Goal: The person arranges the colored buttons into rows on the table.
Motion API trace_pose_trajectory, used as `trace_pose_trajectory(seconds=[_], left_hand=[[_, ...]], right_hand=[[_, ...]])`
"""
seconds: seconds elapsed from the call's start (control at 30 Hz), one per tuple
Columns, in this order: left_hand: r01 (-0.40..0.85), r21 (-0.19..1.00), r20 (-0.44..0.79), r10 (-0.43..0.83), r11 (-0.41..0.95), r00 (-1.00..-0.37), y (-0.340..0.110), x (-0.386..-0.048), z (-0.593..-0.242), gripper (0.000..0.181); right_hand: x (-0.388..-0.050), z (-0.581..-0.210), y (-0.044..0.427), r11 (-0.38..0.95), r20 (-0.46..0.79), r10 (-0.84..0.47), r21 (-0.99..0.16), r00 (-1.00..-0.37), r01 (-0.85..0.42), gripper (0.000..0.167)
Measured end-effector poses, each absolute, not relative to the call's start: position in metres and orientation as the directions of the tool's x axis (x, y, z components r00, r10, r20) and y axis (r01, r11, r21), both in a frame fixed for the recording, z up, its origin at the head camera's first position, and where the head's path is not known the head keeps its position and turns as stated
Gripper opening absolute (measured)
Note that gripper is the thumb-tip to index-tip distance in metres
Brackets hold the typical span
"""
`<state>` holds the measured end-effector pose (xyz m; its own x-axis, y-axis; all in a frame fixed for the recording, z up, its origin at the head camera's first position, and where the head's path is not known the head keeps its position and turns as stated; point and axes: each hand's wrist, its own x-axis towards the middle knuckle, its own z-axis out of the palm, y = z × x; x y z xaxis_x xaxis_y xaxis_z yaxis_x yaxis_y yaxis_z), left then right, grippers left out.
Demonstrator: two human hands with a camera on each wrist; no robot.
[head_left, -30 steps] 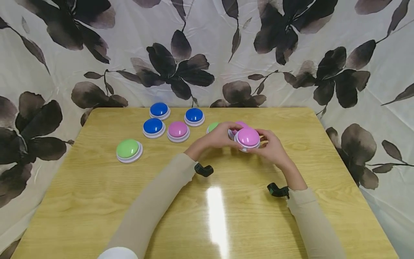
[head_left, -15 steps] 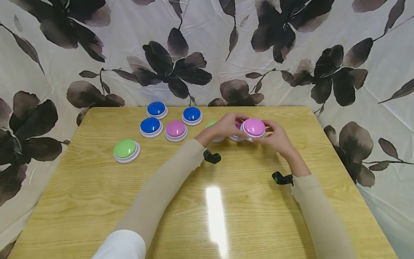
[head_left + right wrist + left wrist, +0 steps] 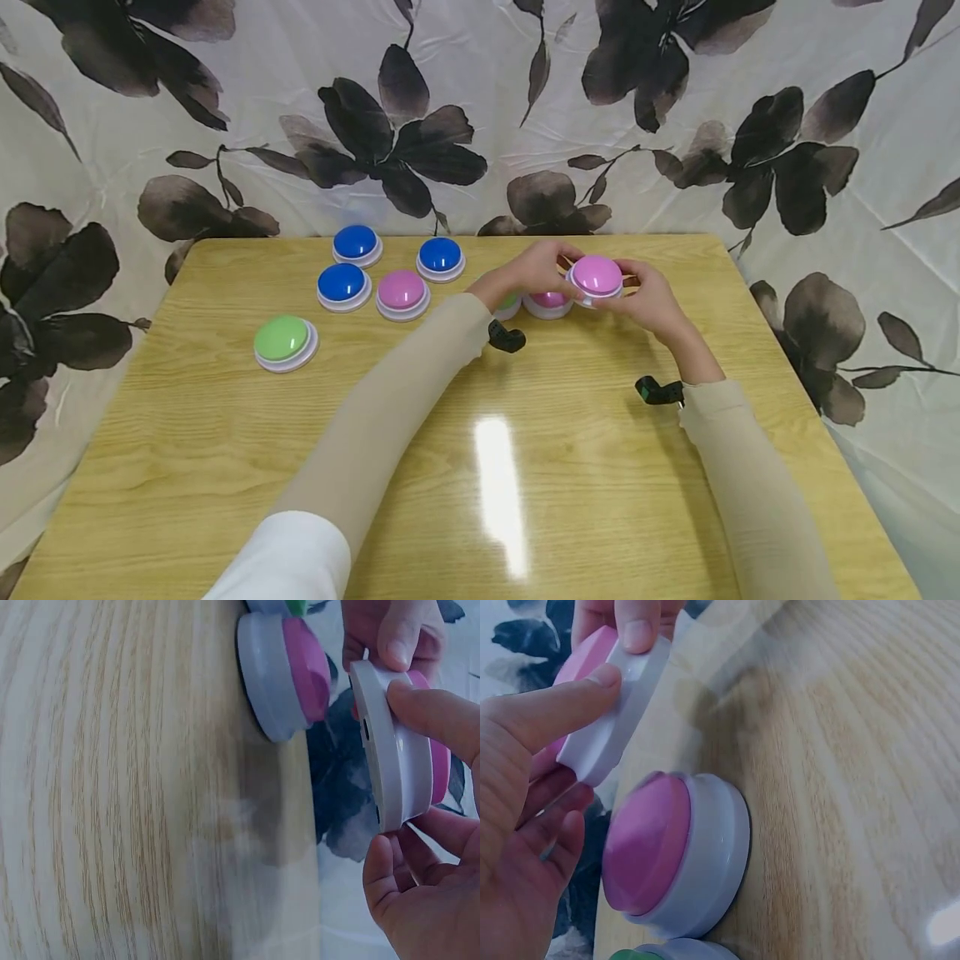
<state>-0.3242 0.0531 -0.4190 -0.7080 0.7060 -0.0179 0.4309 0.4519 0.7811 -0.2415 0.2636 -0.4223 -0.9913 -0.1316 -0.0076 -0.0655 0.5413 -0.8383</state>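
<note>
Both hands grip one pink-topped button with a white base [image 3: 597,276], raised off the table. The left hand [image 3: 534,269] holds its left side and the right hand [image 3: 654,302] its right side. In the left wrist view the left thumb lies on the white base [image 3: 607,724]; in the right wrist view the right thumb presses the base [image 3: 401,757], whose underside faces the table. A second pink button [image 3: 547,303] stands on the table just left of the held one, partly behind the left hand. Beside it is a green button [image 3: 508,305], mostly hidden by that hand.
On the wooden table [image 3: 420,467], left of the hands, stand three blue buttons [image 3: 356,243] [image 3: 342,284] [image 3: 440,257], a pink button [image 3: 401,292] and a green button [image 3: 283,340]. A flowered cloth [image 3: 495,125] hangs behind the table's back edge.
Both hands have carried the held pink button to the right and toward the back of the table. More of the pink button on the table now shows. The camera view has shifted slightly.
</note>
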Motion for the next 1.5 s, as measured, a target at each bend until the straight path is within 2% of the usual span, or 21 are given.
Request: trace_pose_trajectory(seconds=[0.33,0.63,1.07,1.5], left_hand=[[0.428,0.770,-0.060,0.722,0.472,-0.689,0.067,-0.337,-0.421,0.057],[0.419,0.752,-0.111,0.725,0.509,-0.680,0.081,-0.338,-0.430,0.063],[0.413,0.712,-0.161,0.705,0.567,-0.690,0.082,-0.345,-0.438,0.062],[0.368,0.737,-0.193,0.698,0.567,-0.690,0.084,-0.344,-0.444,0.066]], right_hand=[[-0.247,-0.429,0.267,0.536,0.005,-0.110,-0.841,-0.994,-0.064,0.071],[-0.247,-0.440,0.280,0.576,-0.038,-0.073,-0.818,-0.997,-0.011,0.075],[-0.254,-0.455,0.278,0.544,-0.048,-0.101,-0.839,-0.994,-0.015,0.073],[-0.256,-0.467,0.282,0.523,-0.076,-0.051,-0.851,-0.996,0.038,0.077]])
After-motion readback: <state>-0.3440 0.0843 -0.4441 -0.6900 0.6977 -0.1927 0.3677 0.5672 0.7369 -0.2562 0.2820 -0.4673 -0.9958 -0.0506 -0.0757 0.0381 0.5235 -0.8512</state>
